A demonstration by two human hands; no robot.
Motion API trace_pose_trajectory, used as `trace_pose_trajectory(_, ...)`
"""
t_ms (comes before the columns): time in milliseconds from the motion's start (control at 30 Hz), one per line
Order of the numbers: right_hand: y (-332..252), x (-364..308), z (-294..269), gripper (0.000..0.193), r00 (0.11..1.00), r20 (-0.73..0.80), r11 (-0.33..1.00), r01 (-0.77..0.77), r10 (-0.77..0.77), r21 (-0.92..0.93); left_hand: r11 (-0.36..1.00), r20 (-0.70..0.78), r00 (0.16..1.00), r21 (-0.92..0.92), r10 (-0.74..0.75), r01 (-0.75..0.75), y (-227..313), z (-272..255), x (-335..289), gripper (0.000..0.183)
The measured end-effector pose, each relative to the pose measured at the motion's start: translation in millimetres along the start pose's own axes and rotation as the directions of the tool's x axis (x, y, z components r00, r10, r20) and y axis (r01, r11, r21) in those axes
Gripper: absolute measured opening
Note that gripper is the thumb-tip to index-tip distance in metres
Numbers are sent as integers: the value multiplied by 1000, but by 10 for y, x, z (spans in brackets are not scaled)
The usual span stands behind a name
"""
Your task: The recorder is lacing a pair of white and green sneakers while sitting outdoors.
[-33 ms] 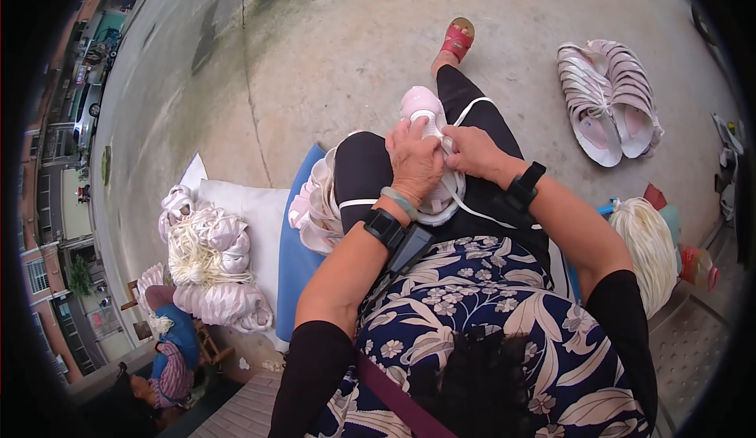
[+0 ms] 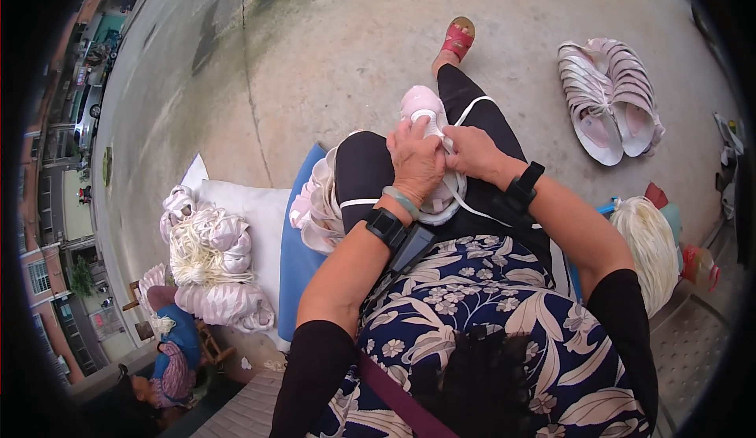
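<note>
— Pink shoe upper (image 2: 421, 103) — where is it being held?

— On the lap, over the black-trousered knees, toe pointed away from the body. It is covered from above by the left hand (image 2: 415, 162), fingers closed down on it. A white lace (image 2: 472, 111) is seen running from the shoe across the thigh.

— And the right hand (image 2: 470, 151)?

— Pressed in beside the left, fingertips pinched together at the shoe's throat, just where the lace comes out. Whether the lace itself is gripped cannot be told. Dark wristbands are worn on both wrists.

— What is laid out around?

— To the person's left, a blue cushion (image 2: 299, 257) is seen under a few more pale pink uppers (image 2: 319, 210), and beyond it a white sheet (image 2: 252, 210) is loaded with a heap of uppers and laces (image 2: 209, 261). To the right, a thick bundle of cream laces (image 2: 650, 241) is propped by a blue edge. Farther out on the concrete ground (image 2: 331, 52), a fanned stack of uppers (image 2: 610, 96) is lying well apart. One red sandal (image 2: 458, 40) is worn on the outstretched foot.
</note>
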State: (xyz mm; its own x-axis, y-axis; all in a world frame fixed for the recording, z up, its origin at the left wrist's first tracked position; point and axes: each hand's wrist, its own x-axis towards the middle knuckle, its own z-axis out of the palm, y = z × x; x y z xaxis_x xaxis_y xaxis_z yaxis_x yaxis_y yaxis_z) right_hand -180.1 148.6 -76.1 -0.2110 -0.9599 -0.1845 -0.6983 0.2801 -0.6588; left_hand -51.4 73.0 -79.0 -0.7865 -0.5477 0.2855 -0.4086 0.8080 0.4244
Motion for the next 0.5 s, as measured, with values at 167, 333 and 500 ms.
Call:
trace_pose_trajectory(167,19,-12,-17,18,994,-77,996,77,-81,-42,1000,26,1000,26,13,-14,39,-20,25,12)
trace_pose_trajectory(333,-27,-6,-62,14,984,-85,987,152,-156,-48,1000,61,998,23,3,-4,55,-49,-1,15)
trace_pose_trajectory(500,-1,-5,-97,13,987,-74,989,147,-145,20,997,58,998,72,9,-13,84,-3,-12,16)
